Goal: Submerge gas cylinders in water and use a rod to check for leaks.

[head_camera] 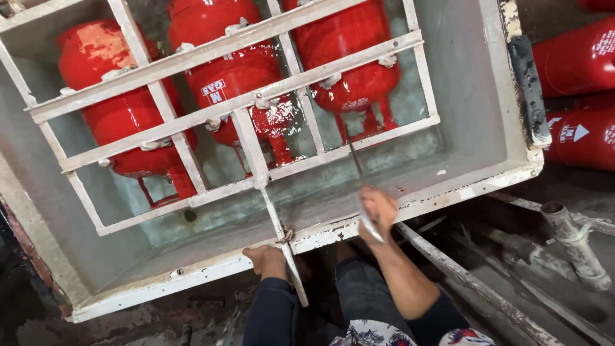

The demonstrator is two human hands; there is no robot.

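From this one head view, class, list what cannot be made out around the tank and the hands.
- Red cylinders: partly hidden behind the white metal frame and murky water in the tank.
- Rod: its lower end is lost underwater.
- Right hand: motion-blurred, so the grip is unclear.
- Left hand: fingers hidden under the tank rim.
- Cylinders at right: cut off by the edge.

Grate (256, 102) bars block cylinders (237, 77) — narrow gaps.
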